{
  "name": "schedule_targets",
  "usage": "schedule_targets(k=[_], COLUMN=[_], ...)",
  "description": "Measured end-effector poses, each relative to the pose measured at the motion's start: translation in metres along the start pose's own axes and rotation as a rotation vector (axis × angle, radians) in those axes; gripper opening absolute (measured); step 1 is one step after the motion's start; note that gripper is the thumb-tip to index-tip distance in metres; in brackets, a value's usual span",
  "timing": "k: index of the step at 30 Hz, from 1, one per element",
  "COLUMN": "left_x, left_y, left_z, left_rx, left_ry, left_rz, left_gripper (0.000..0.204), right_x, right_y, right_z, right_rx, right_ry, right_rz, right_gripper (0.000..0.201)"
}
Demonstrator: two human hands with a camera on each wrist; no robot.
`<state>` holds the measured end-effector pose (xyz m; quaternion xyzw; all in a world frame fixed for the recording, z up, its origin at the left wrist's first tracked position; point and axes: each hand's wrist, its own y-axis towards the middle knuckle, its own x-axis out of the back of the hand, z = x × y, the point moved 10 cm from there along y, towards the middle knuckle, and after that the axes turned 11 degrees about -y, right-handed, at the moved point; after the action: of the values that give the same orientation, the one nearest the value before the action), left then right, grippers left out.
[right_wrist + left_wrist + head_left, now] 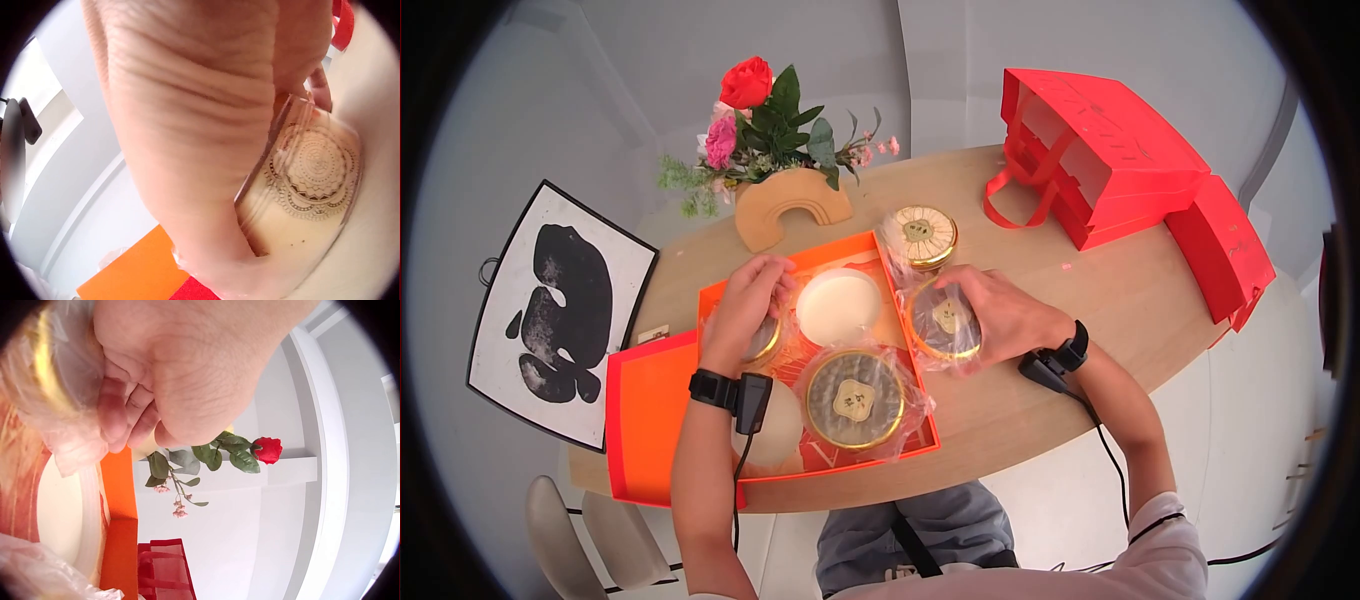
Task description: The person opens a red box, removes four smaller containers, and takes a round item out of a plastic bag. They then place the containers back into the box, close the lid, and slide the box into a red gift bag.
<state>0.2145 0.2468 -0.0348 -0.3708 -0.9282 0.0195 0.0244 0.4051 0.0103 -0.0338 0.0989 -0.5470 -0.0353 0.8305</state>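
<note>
My right hand grips a plastic-wrapped, gold-rimmed jar by its side, beside the orange box's right wall. Its clear, patterned glass shows in the right wrist view. At the box's upper left, my left hand has bent fingers next to another wrapped jar; whether they hold it is unclear. The orange box also has a larger wrapped jar and a round white recess. A lidded round jar stands outside, beyond the right hand's jar.
A flower arrangement in an arched wooden holder stands behind the box. The red bag is at the back right. An orange flap lies left of the box, near a black-and-white picture. Chairs stand below the table.
</note>
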Motion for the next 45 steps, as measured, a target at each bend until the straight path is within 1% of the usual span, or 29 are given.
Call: schedule_targets(k=[1,3,4,6,9,15,18,21,25,27,28,30,31,33,34,36,37,39,40,42,43,45], left_x=[0.000,0.001,0.000,0.000,0.000,0.000,0.000,0.000,0.000,0.000,0.000,0.000,0.001,0.000,-0.001,-0.001,-0.001,-0.002,-0.002,-0.001,0.000,-0.001], left_y=[0.000,0.000,0.000,-0.001,0.000,0.000,0.000,-0.001,-0.002,-0.002,-0.002,-0.001,-0.001,-0.002,-0.002,-0.002,-0.002,-0.003,-0.003,-0.002,-0.002,-0.002], left_z=[0.000,0.000,-0.001,-0.001,-0.001,0.000,0.000,0.000,-0.001,-0.001,0.000,0.000,-0.001,-0.001,-0.001,-0.001,0.000,-0.001,-0.001,-0.001,0.000,0.000], left_rx=[0.004,0.000,-0.003,-0.002,-0.003,-0.001,0.002,0.009,0.007,0.004,0.001,-0.007,-0.014,-0.013,-0.011,-0.006,0.002,0.007,0.016,0.009,0.009,0.008], left_ry=[-0.006,-0.002,-0.001,-0.002,-0.002,0.001,0.002,0.005,0.000,-0.002,-0.002,-0.002,-0.002,-0.001,-0.002,-0.010,-0.020,-0.013,-0.006,0.001,0.005,0.004], left_rz=[-0.004,-0.004,-0.004,-0.005,-0.008,0.000,-0.002,-0.012,-0.011,-0.007,-0.003,-0.006,-0.008,-0.006,0.000,0.004,0.008,0.006,0.004,0.002,0.002,0.002], left_gripper=[0.025,0.025,0.025,0.025,0.025,0.024,0.024,0.024,0.023,0.023,0.023,0.023,0.023,0.023,0.023,0.023,0.023,0.025,0.028,0.026,0.024,0.024], right_x=[0.000,0.002,0.003,0.001,0.002,-0.007,-0.009,-0.022,-0.020,-0.018,-0.019,-0.009,-0.003,0.007,0.015,0.021,0.028,0.028,0.027,0.025,0.023,0.027], right_y=[0.002,0.004,0.006,0.010,0.013,0.022,0.028,0.038,0.039,0.037,0.035,0.029,0.028,0.027,0.025,0.022,0.022,0.017,0.016,0.017,0.018,0.020], right_z=[0.000,0.007,0.008,0.013,0.019,0.025,0.033,0.033,0.032,0.031,0.030,0.033,0.032,0.033,0.032,0.019,0.020,0.007,0.002,-0.006,-0.008,-0.014], right_rx=[0.000,0.072,0.071,0.095,0.107,0.082,0.084,0.066,0.062,0.035,0.035,0.119,0.122,0.136,0.138,0.007,0.010,-0.106,-0.104,-0.015,-0.012,-0.031], right_ry=[0.000,-0.037,-0.039,-0.041,-0.097,-0.128,-0.120,-0.094,-0.067,-0.054,-0.054,-0.108,-0.107,0.080,0.079,0.227,0.224,0.010,0.007,-0.170,-0.171,-0.296], right_rz=[-0.003,-0.010,-0.012,0.047,0.014,0.093,0.042,0.081,0.071,0.072,0.072,-0.035,-0.036,0.123,0.122,0.201,0.198,0.306,0.302,0.227,0.223,0.179], right_gripper=[0.102,0.099,0.099,0.096,0.094,0.094,0.095,0.090,0.090,0.097,0.097,0.104,0.104,0.106,0.106,0.100,0.100,0.089,0.089,0.072,0.072,0.051])
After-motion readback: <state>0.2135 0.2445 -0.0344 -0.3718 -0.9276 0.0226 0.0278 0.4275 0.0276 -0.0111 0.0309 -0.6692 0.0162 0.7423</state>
